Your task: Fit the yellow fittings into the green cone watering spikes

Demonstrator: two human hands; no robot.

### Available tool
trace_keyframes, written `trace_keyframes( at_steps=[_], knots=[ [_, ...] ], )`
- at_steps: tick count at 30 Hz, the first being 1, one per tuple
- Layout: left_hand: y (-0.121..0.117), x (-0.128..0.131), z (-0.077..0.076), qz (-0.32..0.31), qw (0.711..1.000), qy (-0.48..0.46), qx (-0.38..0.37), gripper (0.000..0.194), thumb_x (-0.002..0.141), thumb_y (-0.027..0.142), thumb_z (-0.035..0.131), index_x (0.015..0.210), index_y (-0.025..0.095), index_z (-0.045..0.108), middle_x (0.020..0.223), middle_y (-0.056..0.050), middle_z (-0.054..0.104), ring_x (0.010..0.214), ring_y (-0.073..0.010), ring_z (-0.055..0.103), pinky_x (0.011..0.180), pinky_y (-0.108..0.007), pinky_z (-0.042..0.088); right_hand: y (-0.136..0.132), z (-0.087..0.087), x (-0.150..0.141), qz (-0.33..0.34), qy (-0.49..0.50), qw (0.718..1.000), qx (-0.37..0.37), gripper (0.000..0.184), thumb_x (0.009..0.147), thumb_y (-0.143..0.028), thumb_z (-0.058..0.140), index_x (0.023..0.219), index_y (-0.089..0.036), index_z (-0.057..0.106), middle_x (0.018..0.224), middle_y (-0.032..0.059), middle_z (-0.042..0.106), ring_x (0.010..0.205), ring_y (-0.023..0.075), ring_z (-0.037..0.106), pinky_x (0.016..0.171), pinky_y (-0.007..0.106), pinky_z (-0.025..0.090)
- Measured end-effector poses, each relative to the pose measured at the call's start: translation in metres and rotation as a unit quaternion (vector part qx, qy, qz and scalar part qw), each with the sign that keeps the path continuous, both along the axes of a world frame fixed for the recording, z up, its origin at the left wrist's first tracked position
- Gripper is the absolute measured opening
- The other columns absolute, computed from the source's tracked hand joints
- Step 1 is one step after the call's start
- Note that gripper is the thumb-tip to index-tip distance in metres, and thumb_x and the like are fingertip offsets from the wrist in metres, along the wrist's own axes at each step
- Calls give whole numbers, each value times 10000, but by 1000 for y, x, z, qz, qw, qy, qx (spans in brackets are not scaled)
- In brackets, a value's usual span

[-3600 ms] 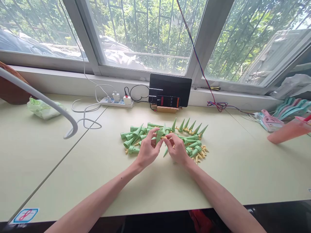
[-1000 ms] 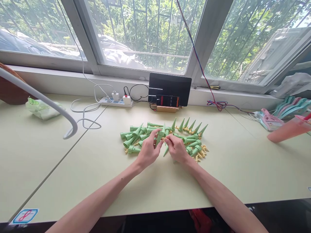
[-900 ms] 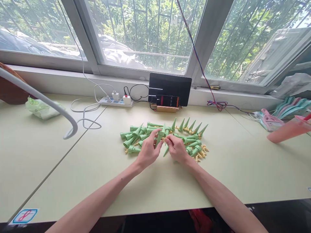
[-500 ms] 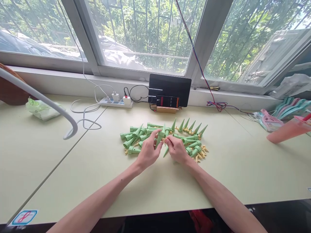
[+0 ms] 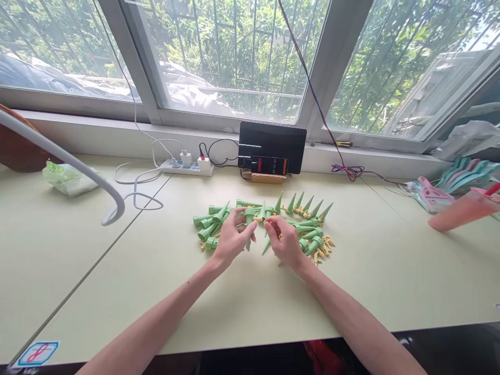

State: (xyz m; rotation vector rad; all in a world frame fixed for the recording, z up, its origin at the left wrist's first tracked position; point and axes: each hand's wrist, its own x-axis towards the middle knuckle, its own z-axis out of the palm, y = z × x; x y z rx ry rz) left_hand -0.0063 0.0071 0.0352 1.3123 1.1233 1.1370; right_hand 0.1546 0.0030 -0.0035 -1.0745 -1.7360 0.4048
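Observation:
My left hand (image 5: 231,239) is closed around a green plastic spike (image 5: 249,221), its ribbed cap end up and its point down. Just right of that cap is a small yellow peg (image 5: 258,219); whether it is fixed in the spike I cannot tell. My right hand (image 5: 288,240) is a little apart from it, thumb and index finger pinched together; anything between them is hidden. Loose green spikes (image 5: 207,233) lie to the left, and more green spikes (image 5: 312,244) lie beside my right hand. Behind, several green spikes (image 5: 308,202) stand point up in a curved row with yellow pieces at their bases.
Small yellow pegs (image 5: 322,251) are scattered right of my right hand. A phone (image 5: 269,165) leans on a dark tablet (image 5: 289,143) at the back. A power strip (image 5: 187,167) with cables lies left of it. A pink cup (image 5: 463,209) is at right.
My left hand has shifted left, and the spike in it now hangs point down instead of point up. My right hand stays near the same place, with a wider gap between the hands.

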Motion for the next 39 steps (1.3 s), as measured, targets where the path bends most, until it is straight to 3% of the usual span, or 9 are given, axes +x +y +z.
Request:
trace_keyframes(
  at_steps=[7,15,25,29,34,39],
  knots=[
    [4,-3,-6,31,998,-12,-53,546,744,420,744,1146,203,446,879,-21,663,402,-54,516,479,-234,475,-12,2,-9,114,-72,989,60,187,949,-218,511,1133,-217,543,828,15,620,560,103,523,513,232,421],
    [-2,2,-3,13,999,-23,-45,503,761,495,706,1063,192,441,661,23,643,430,-111,566,443,-222,451,-7,0,-6,72,-78,987,124,164,998,-209,429,1000,-212,593,798,31,597,603,116,515,543,228,417],
    [9,-2,-14,27,992,-78,-92,473,758,555,699,944,174,490,498,30,599,372,-96,491,434,-203,384,-11,6,-7,88,-102,987,83,203,958,-371,510,980,-209,631,796,37,618,553,109,510,520,242,431],
    [9,-3,-14,22,993,-74,-87,443,765,554,694,890,167,517,513,18,608,373,-98,503,414,-202,376,-11,3,-7,93,-97,987,91,164,969,-284,484,1005,-218,630,844,52,636,589,117,535,506,242,422],
    [3,0,-7,-7,998,-31,-59,420,818,566,623,859,154,551,609,-19,657,360,-96,510,371,-208,361,-9,5,-3,36,-58,985,160,165,975,-199,454,1025,-226,609,833,53,650,614,134,565,514,255,429],
    [-4,4,-4,-19,999,23,-25,406,853,559,565,914,158,577,645,-35,677,346,-102,506,328,-204,328,2,17,22,-89,-17,979,181,191,996,-263,404,972,-221,590,766,52,616,594,160,543,556,298,440]
  ],
)
